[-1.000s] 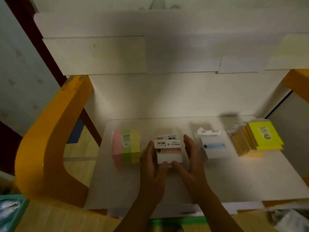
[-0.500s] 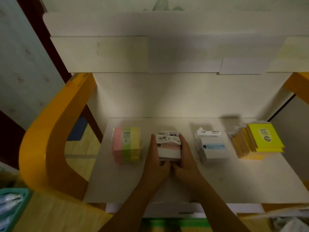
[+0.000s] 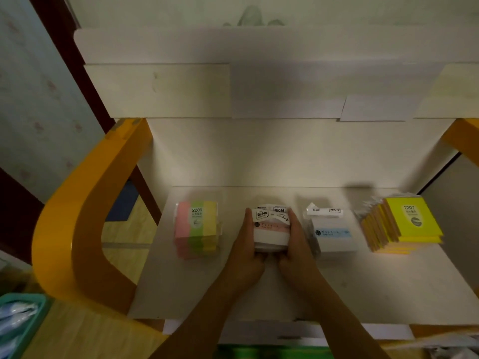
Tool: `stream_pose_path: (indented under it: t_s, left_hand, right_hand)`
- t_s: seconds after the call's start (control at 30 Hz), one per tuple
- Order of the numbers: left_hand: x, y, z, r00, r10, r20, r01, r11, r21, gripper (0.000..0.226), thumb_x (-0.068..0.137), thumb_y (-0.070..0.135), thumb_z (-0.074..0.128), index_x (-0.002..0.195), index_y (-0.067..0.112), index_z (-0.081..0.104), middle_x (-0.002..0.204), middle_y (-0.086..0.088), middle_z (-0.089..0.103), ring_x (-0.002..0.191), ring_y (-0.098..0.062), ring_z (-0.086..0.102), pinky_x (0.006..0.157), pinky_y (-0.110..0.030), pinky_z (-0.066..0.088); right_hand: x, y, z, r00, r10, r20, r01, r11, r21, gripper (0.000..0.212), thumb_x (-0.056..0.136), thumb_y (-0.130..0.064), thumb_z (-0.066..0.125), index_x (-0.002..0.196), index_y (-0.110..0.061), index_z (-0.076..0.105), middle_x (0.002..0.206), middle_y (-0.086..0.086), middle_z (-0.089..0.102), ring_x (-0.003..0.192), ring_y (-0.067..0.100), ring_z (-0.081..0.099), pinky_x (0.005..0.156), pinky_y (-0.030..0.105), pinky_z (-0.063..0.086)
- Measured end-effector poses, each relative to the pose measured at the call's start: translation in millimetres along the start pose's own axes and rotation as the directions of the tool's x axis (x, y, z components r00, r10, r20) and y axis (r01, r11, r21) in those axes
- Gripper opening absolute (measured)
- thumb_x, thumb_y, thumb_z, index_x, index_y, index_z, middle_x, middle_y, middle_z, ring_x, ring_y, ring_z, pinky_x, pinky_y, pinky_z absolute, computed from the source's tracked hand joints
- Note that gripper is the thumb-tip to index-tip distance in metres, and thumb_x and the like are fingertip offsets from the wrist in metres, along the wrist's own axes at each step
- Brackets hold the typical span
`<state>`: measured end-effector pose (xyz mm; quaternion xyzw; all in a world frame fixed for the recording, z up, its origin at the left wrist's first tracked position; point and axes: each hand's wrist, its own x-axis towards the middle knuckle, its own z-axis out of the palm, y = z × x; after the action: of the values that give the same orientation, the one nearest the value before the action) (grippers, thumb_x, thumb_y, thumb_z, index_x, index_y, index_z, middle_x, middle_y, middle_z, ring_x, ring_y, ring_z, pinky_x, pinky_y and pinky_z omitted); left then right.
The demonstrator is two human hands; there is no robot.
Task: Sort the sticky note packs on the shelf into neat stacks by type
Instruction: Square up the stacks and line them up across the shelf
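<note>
Head view: four groups of packs are seen in a row on the pale white shelf board (image 3: 337, 286). A pink-green-yellow striped stack (image 3: 197, 228) and a white stack with a blue label (image 3: 333, 233) look squared. The white stack with a pink label (image 3: 270, 230) is clamped between the left hand (image 3: 247, 251) and right hand (image 3: 295, 251), fingers pressed against its sides. The yellow packs (image 3: 403, 225) are fanned, so tidying seems left there.
</note>
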<state>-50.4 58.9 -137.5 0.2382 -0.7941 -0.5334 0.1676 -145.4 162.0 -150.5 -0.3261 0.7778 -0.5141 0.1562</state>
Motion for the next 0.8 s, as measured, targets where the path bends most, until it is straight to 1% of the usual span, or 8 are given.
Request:
stream_pose_path:
  t_s: [0.13,0.3,0.37,0.5,0.57,0.67,0.73,0.8]
  left_hand:
    - [4.4,-3.7,-1.4,0.997,-0.024,0.073,0.022,0.999,0.023,0.106,0.088,0.006,0.072,0.158,0.02,-0.006,0.159,0.004,0.026,0.14,0.002,0.031,0.115,-0.015,0.029]
    - [5.3,-3.6,0.6,0.997,-0.021,0.074,0.02,1.0,0.024,0.092,0.095,-0.002,0.058,0.155,0.018,-0.009,0.15,0.01,0.032,0.118,0.025,0.039,0.101,0.003,0.028]
    - [5.9,-1.2,2.0,0.998,-0.022,0.062,0.02,0.999,0.031,0.094,0.095,-0.001,0.06,0.156,0.018,-0.009,0.154,0.005,0.032,0.125,0.015,0.04,0.099,0.004,0.027]
    - [2.1,-0.2,3.0,1.0,-0.016,-0.02,0.018,0.998,0.057,0.104,0.09,0.012,0.068,0.153,0.03,-0.012,0.161,0.001,0.028,0.143,-0.006,0.032,0.114,-0.011,0.028]
    - [-2.1,3.1,3.7,0.997,-0.003,-0.076,0.009,0.996,0.084,0.107,0.088,0.022,0.072,0.155,0.034,-0.011,0.162,0.003,0.029,0.145,-0.006,0.032,0.117,-0.022,0.032]
    - [-13.3,16.7,1.4,0.988,0.07,-0.136,-0.056,0.993,0.104,0.101,0.089,0.016,0.072,0.156,0.034,-0.002,0.154,0.02,0.027,0.13,0.025,0.026,0.099,0.007,0.025]
    - [-18.8,24.2,-1.7,0.972,0.157,-0.178,-0.136,0.983,0.124,0.09,0.09,0.009,0.069,0.149,0.04,0.008,0.153,0.022,0.021,0.124,0.037,0.015,0.096,0.01,0.018]
    - [-21.2,28.8,-6.3,0.952,0.213,-0.221,-0.178,0.97,0.168,0.077,0.092,0.009,0.067,0.147,0.04,0.023,0.16,0.014,0.022,0.128,0.034,0.015,0.099,0.009,0.018]
  right_hand:
    - [1.0,-1.3,-4.0,0.998,0.022,0.053,-0.021,1.0,-0.016,0.097,0.076,0.005,0.059,0.155,-0.017,0.008,0.144,-0.006,0.038,0.131,0.002,0.039,0.109,0.014,0.032]
    - [4.3,0.4,-10.8,0.994,0.034,0.103,-0.035,0.999,0.011,0.095,0.084,0.002,0.068,0.154,-0.023,0.008,0.14,-0.018,0.035,0.125,-0.007,0.039,0.105,0.007,0.032]
    - [4.4,-1.5,-10.8,0.996,0.038,0.083,-0.039,0.999,0.008,0.094,0.085,0.001,0.067,0.155,-0.022,0.008,0.142,-0.013,0.035,0.127,-0.003,0.038,0.108,0.011,0.033]
    - [1.9,-1.8,-8.4,0.999,0.011,0.042,-0.009,0.999,-0.036,0.095,0.086,0.002,0.065,0.155,-0.019,0.003,0.143,-0.007,0.035,0.117,-0.016,0.037,0.09,-0.009,0.026]
    - [-0.1,-2.9,-7.4,0.999,-0.03,-0.011,0.029,0.996,-0.09,0.105,0.082,-0.005,0.071,0.155,-0.022,-0.002,0.15,-0.002,0.033,0.128,-0.006,0.034,0.096,-0.005,0.024]
    - [-1.9,-8.5,-7.6,0.993,-0.103,-0.059,0.095,0.989,-0.117,0.116,0.074,-0.017,0.079,0.155,-0.025,-0.004,0.15,-0.001,0.036,0.138,0.005,0.034,0.111,0.01,0.023]
    - [-5.7,-18.5,-9.0,0.986,-0.147,-0.074,0.144,0.988,-0.049,0.112,0.073,-0.016,0.08,0.156,-0.02,0.005,0.146,-0.008,0.039,0.136,-0.002,0.036,0.11,0.01,0.03]
    - [-11.4,-28.8,-13.5,0.973,-0.19,-0.133,0.191,0.982,-0.001,0.101,0.073,-0.026,0.079,0.153,-0.018,0.018,0.142,-0.015,0.042,0.133,-0.002,0.04,0.107,0.017,0.038]
